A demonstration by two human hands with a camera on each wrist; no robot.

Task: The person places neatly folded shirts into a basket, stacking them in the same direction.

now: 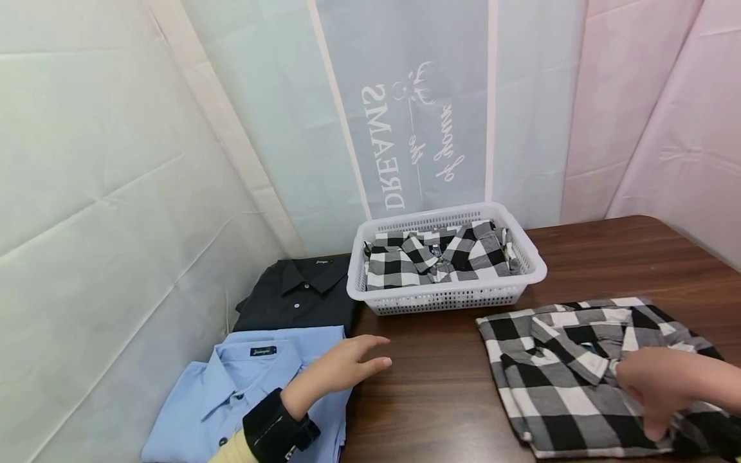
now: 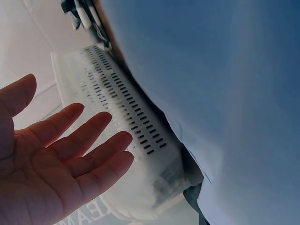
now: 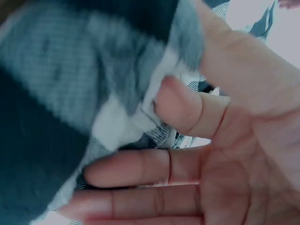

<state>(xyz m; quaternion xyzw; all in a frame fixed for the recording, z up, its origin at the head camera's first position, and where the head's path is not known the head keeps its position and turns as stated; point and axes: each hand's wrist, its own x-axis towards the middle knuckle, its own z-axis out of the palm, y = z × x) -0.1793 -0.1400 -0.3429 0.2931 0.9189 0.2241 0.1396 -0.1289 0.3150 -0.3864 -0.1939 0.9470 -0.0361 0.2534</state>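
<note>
The right hand [image 1: 660, 386] pinches the plaid shirt [image 1: 567, 399], folded near the desk's [image 1: 440, 386] right edge. The left hand [image 1: 347, 363], its fingers loosely extended, hangs by the blue shirt [image 1: 249, 373] at the left edge; a black shirt [image 1: 301, 296] lies beyond, and a basket [image 1: 446, 300] at the far edge holds another plaid shirt [image 1: 399, 263].

Checked shirts [image 1: 573, 399] black, white, grey; blue shirt [image 1: 255, 366] and black shirt [image 1: 295, 299] plain; basket [image 1: 446, 301] white
</note>
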